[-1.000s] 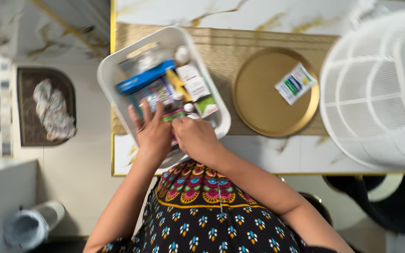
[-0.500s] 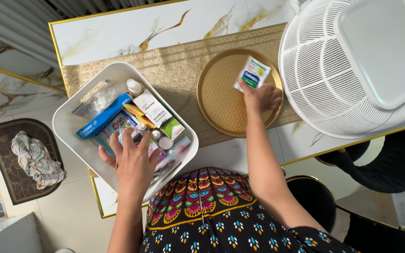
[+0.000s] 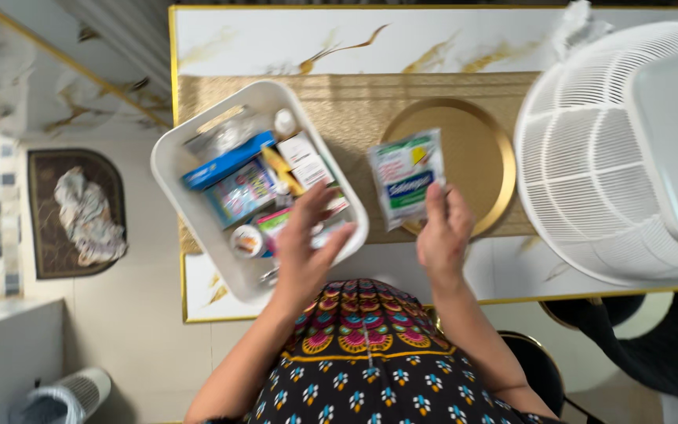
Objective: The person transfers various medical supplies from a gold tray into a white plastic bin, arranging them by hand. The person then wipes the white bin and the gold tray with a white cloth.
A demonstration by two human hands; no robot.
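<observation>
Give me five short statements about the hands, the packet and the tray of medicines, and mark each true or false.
1. The right hand holds up a white and green packet. True.
2. The round gold plate carries a packet lying flat on it. False: the plate is bare; the packet is held in front of it.
3. The left hand is over the white rectangular tray of medicine boxes. True.
4. The left hand grips a blue box. False: its fingers are spread, gripping nothing; the long blue box lies in the tray.
5. The white slatted basket is left of the tray. False: it is at the right.
</observation>
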